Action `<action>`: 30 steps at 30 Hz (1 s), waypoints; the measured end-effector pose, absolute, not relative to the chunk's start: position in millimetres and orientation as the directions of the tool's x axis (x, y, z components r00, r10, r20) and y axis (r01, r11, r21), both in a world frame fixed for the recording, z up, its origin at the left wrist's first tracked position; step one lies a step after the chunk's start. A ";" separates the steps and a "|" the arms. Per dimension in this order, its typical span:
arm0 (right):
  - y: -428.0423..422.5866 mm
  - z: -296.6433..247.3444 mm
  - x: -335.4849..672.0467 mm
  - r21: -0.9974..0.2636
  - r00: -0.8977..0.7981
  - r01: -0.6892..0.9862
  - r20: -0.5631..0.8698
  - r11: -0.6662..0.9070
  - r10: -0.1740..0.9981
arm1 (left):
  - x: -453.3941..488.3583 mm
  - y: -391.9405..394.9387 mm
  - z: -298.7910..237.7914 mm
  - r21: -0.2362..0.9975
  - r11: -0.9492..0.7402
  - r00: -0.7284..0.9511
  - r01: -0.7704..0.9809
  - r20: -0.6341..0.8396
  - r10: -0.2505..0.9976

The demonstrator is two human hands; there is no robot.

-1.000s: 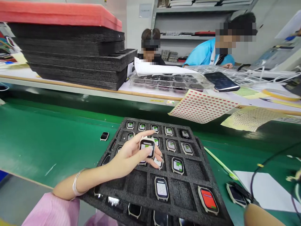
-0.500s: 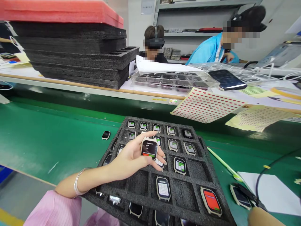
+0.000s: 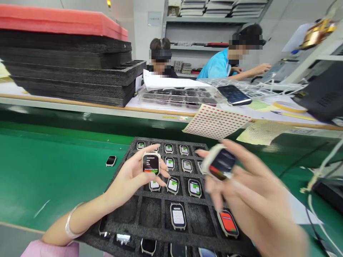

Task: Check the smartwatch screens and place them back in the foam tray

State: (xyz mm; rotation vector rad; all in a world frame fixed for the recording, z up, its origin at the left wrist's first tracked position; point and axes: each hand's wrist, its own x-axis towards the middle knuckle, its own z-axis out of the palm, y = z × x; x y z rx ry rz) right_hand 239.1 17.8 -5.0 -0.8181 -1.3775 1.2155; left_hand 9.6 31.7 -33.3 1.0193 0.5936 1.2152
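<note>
two hands, each holding up a small watch body over a black foam tray

the green belt [image 3: 53,171] runs under the black foam tray [image 3: 160,210], which has square pockets with more watch bodies in them; many show green and white screens, one near the front shows red [image 3: 227,222], and the words on them are too small to read. a sheet of red dot stickers [image 3: 217,121] hangs off the bench behind. the right hand [image 3: 249,200] is raised close to the camera and blurry, fingers closed around a watch with a dark screen [image 3: 221,164]. the left hand [image 3: 131,178] reaches over the tray, palm up, with a silver bangle on the wrist, fingertips pinching a watch with a dark screen and a red and green bar [image 3: 150,163]. one lone watch [image 3: 110,161] lies on the belt, left of the tray.
</note>
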 end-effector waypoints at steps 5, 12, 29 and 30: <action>50.1 -31.0 218.5 -0.972 -0.230 -0.192 0.181 0.138 0.956 | 5.2 30.1 -24.7 0.908 0.009 0.213 -0.418 0.089 0.973; 52.2 -41.8 222.2 -0.979 -0.332 -0.170 0.165 0.113 0.929 | 6.2 32.1 -25.3 0.917 0.048 0.233 -0.397 0.050 0.971; 44.8 -41.5 223.2 -0.986 -0.356 -0.114 0.154 0.120 0.922 | 8.8 36.8 -37.7 0.925 0.066 0.350 -0.374 0.074 0.934; 44.8 -41.8 223.0 -0.987 -0.359 -0.115 0.151 0.117 0.921 | 9.2 37.0 -38.1 0.926 0.062 0.348 -0.372 0.077 0.934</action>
